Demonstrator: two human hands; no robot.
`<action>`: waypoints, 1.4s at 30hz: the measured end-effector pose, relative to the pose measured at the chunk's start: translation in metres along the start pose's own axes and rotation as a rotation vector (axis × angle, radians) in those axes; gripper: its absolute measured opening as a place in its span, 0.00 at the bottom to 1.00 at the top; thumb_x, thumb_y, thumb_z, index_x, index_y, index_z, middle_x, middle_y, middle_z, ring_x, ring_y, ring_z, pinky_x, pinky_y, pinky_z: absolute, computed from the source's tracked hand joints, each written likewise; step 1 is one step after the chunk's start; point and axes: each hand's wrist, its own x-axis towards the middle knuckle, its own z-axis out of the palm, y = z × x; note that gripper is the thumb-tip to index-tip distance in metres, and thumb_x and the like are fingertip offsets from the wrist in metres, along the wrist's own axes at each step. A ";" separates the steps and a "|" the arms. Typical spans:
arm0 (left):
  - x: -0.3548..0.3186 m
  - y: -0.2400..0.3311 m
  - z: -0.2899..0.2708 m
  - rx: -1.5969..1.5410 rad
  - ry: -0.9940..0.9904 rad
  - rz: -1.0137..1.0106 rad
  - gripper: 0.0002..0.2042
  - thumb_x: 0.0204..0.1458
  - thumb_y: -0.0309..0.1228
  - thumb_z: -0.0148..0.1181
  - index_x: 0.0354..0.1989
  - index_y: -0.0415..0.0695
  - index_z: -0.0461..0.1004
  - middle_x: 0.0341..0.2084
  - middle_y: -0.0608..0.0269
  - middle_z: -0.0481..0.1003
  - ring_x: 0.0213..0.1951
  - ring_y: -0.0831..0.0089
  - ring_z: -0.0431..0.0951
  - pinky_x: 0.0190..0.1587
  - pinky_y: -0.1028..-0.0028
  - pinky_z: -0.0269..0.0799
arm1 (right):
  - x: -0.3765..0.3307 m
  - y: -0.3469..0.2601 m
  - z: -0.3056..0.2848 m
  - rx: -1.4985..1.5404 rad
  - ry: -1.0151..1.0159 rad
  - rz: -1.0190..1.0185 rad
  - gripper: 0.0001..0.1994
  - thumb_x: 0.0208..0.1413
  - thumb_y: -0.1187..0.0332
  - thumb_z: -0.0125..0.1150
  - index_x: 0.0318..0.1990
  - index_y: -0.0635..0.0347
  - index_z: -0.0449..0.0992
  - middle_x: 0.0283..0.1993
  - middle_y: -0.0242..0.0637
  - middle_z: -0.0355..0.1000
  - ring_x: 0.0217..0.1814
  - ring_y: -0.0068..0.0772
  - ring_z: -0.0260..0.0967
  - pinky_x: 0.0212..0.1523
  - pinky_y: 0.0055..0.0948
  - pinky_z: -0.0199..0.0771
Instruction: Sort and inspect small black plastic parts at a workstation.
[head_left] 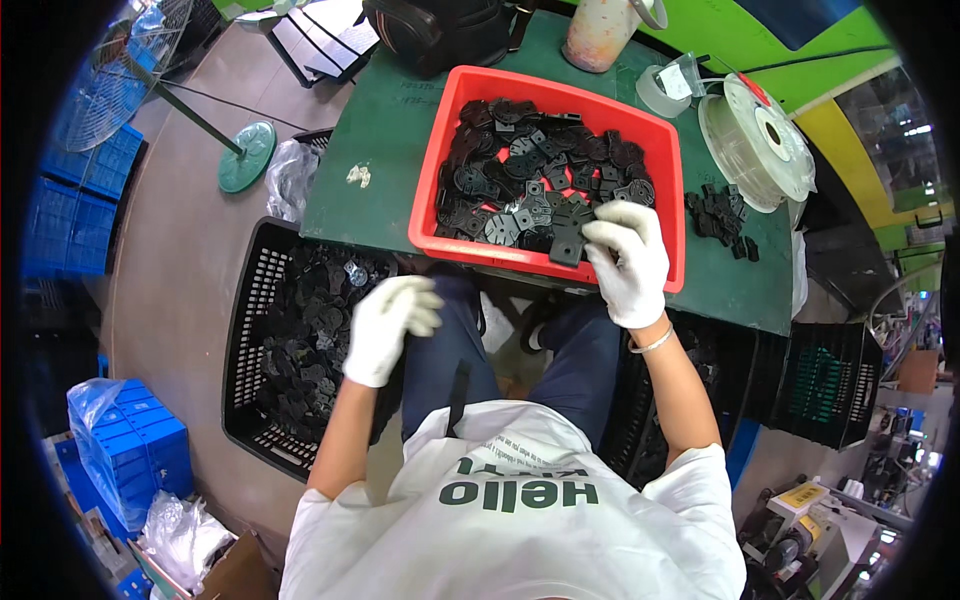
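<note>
My right hand [630, 262], in a white glove, is closed with its fingertips on a flat black plastic part [567, 243] with a rounded head and a squared end. The part is over the near rim of the red tray [551, 80]. Inside that tray lies a loose layer of similar black plastic parts [520, 160]. My left hand [388, 325], also gloved, hangs above the right side of a black crate by my left leg. Its fingers are loosely bent and a little apart, with nothing visible in them.
The black crate [236, 370] left of my legs holds many black parts; another crate [735, 385] stands right. On the green table [375, 160] are small black pieces [718, 215], a white spool [760, 140], a stained pitcher [600, 35] and a black bag [440, 35].
</note>
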 end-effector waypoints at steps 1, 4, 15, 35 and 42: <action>0.001 0.008 0.021 -0.076 -0.137 -0.006 0.18 0.59 0.37 0.49 0.49 0.34 0.67 0.34 0.51 0.75 0.28 0.71 0.77 0.30 0.77 0.73 | -0.003 -0.002 0.000 -0.002 0.016 -0.056 0.17 0.32 0.82 0.67 0.34 0.57 0.76 0.38 0.40 0.69 0.39 0.40 0.70 0.36 0.31 0.73; 0.004 0.025 0.075 -0.318 -0.399 -0.066 0.22 0.58 0.37 0.50 0.55 0.34 0.60 0.38 0.48 0.74 0.33 0.67 0.78 0.35 0.75 0.74 | -0.013 -0.008 0.002 -0.014 0.028 -0.093 0.18 0.31 0.81 0.67 0.35 0.56 0.76 0.38 0.40 0.70 0.39 0.41 0.70 0.36 0.31 0.73; 0.011 0.019 0.123 -0.328 -0.376 -0.066 0.11 0.57 0.25 0.49 0.48 0.36 0.63 0.35 0.58 0.73 0.31 0.75 0.76 0.31 0.79 0.73 | -0.033 -0.048 0.004 0.770 -0.031 0.868 0.13 0.53 0.79 0.51 0.48 0.65 0.68 0.41 0.34 0.69 0.41 0.22 0.67 0.42 0.22 0.69; 0.175 0.058 0.122 1.464 -0.580 0.629 0.17 0.45 0.25 0.58 0.46 0.45 0.69 0.39 0.54 0.70 0.44 0.55 0.72 0.47 0.63 0.68 | -0.385 0.108 -0.136 0.485 0.870 2.154 0.27 0.58 0.56 0.54 0.56 0.70 0.61 0.54 0.50 0.68 0.47 0.45 0.71 0.46 0.35 0.73; 0.183 0.067 0.116 1.553 -0.610 0.479 0.15 0.44 0.27 0.56 0.43 0.40 0.70 0.41 0.48 0.72 0.45 0.53 0.73 0.48 0.63 0.69 | -0.298 0.086 -0.115 0.317 0.785 1.455 0.21 0.59 0.65 0.52 0.56 0.67 0.62 0.49 0.44 0.70 0.45 0.36 0.72 0.42 0.27 0.74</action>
